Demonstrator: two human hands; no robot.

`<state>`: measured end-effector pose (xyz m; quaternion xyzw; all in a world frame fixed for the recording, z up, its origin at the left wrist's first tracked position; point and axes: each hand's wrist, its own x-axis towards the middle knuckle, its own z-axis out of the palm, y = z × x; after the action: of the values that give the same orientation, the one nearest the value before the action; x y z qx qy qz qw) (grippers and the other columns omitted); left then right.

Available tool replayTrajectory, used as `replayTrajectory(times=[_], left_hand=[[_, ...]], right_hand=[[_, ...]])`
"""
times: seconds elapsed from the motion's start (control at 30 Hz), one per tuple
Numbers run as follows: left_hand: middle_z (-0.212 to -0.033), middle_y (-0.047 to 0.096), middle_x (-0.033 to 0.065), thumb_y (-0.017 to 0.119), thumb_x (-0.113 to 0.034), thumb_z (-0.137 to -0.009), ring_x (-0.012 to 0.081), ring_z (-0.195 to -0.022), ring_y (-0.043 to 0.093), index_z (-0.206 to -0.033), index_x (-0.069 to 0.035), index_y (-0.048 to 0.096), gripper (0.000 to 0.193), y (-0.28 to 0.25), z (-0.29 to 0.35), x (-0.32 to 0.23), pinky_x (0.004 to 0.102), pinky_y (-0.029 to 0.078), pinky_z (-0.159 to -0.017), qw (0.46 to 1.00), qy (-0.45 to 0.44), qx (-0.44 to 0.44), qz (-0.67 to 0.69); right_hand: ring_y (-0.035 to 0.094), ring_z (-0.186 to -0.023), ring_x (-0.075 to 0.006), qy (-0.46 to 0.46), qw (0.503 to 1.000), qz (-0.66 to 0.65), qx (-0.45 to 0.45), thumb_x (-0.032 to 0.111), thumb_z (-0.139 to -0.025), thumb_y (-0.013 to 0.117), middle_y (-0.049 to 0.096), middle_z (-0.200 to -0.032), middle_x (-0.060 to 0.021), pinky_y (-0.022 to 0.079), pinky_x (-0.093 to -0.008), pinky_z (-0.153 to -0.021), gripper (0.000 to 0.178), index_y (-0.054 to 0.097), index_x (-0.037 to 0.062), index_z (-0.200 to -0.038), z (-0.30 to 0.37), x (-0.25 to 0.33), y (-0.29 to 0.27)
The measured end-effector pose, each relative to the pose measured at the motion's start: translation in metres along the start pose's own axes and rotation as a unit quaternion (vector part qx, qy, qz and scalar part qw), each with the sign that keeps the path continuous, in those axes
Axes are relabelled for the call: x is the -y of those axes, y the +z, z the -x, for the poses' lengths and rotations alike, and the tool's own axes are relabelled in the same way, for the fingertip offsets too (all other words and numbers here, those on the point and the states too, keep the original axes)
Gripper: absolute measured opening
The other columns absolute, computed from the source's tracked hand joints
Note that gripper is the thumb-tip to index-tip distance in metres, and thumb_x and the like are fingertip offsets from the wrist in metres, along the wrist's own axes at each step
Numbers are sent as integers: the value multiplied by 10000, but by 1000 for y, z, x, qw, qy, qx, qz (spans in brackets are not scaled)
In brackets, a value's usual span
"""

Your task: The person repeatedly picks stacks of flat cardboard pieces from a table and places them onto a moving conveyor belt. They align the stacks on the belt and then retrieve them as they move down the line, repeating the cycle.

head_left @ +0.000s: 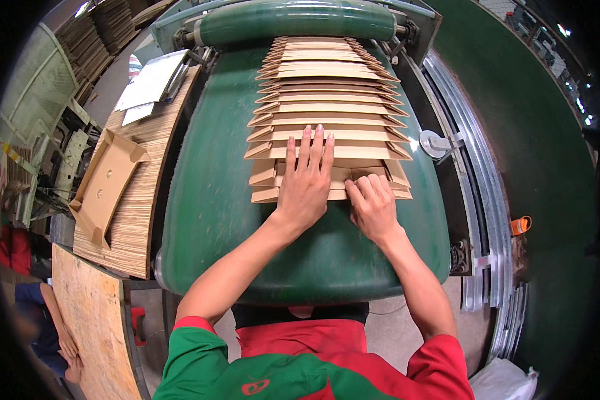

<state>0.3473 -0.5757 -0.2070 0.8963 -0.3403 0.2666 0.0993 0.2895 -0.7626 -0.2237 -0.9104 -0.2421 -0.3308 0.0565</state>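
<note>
Cardboard tray point(107, 183) lies alone on the wooden board point(139, 217) at left; beside that, the green belt point(208, 167) carries an overlapping row of folded cartons point(337, 119). Uneven pressure from the hands could skew the row or crease a flap. The left hand point(305, 183) is spread nearly flat over the nearest cartons, gripping nothing visible. The right hand point(374, 200) is curled, fingertips at the nearest carton; whether it pinches the card cannot be told.

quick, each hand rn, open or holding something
Left hand: open, laid across the folded cardboard row.
Right hand: curled at the nearest cardboard piece; grip cannot be told.
</note>
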Motion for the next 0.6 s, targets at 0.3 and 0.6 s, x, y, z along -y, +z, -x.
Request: replayTrajectory(times=[0.3,0.6], left_hand=[[-1239,689,250,670,-109,-850,361,-1197,658,-1250,124,638,464,-14,11,-11,448,479,-1121,997,43,54,-21],[-1287,687,264,635,-34,-837,361,-1221,671,-1268,119,650,458,-12,14,-14,457,486,-1124,996,30,76,-20]], right_hand=[[576,-878,-281,37,995,-47,79,94,-780,739,574,-911,-90,458,-447,-790,218,697,13,-977,-17,26,-52],[555,-1352,-397,79,992,-71,67,102,-912,595,634,-1375,-250,390,-489,-1157,501,544,-29,-1394,-72,-20,-23]])
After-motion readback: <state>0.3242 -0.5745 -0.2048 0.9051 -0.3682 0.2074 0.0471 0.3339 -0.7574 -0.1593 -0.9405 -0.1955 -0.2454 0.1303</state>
